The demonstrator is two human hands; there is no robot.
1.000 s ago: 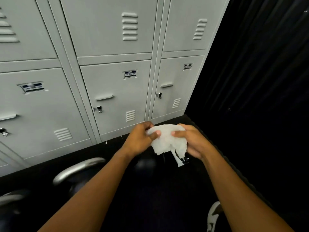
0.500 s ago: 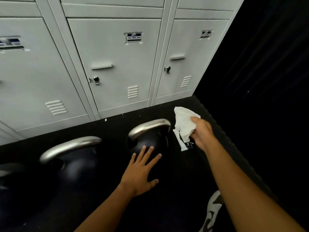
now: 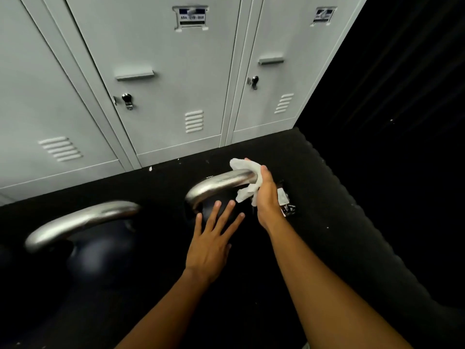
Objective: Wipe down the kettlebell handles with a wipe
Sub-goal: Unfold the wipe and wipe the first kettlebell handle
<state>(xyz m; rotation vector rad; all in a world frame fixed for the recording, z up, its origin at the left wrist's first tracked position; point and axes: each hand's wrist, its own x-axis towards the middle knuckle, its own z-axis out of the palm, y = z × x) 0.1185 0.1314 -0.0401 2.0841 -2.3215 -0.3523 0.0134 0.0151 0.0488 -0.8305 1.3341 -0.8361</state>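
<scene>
Two black kettlebells stand on the dark floor, each with a steel handle. My right hand (image 3: 266, 197) holds a white wipe (image 3: 247, 180) wrapped round the right end of the nearer kettlebell's handle (image 3: 219, 183). My left hand (image 3: 214, 238) lies flat, fingers spread, on that kettlebell's black body (image 3: 206, 212). The second kettlebell's handle (image 3: 80, 220) arches over its dark body (image 3: 100, 255) at the left, untouched.
Grey metal lockers (image 3: 161, 84) line the wall just behind the kettlebells. A small torn wrapper (image 3: 285, 201) lies on the floor to the right of my right hand. A black ribbed wall (image 3: 402, 84) rises on the right.
My right hand has brought the wipe from beside the handle onto its right end and closed around it. The left hand stays on the kettlebell's body. The view has dropped closer.
</scene>
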